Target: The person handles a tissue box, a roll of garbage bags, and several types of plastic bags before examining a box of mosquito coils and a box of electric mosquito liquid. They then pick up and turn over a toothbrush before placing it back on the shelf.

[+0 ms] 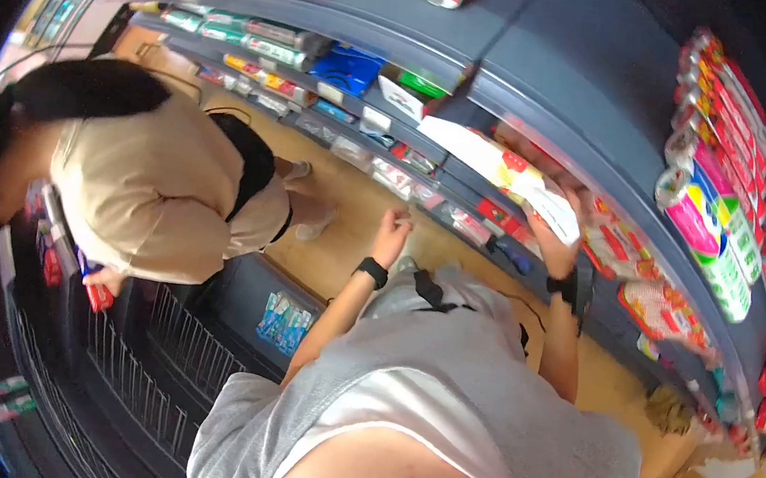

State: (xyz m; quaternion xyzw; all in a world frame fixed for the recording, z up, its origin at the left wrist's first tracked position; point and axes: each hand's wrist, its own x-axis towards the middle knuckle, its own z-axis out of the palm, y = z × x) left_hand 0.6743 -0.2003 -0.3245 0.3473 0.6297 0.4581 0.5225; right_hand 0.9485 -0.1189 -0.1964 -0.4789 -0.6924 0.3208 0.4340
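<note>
My right hand (564,242) is raised in front of the shelf, its fingers wrapped round one end of a long white packet (499,164) with red and yellow print. Blur hides the lettering. The packet's far end points left and overlaps the shelf edge in this view. Lower and to the left, my left hand (392,236) hangs over the aisle floor with its fingers curled in and nothing showing in them. A black band circles each of my wrists.
Wrapped rolls (712,200) and red-and-white packs line the dark shelf (578,81). Another person (154,180) in a beige top stands at left, a hand on a red and blue pack (97,292). Wire shelf dividers (137,381) and hanging blue-green packets (284,323) are below.
</note>
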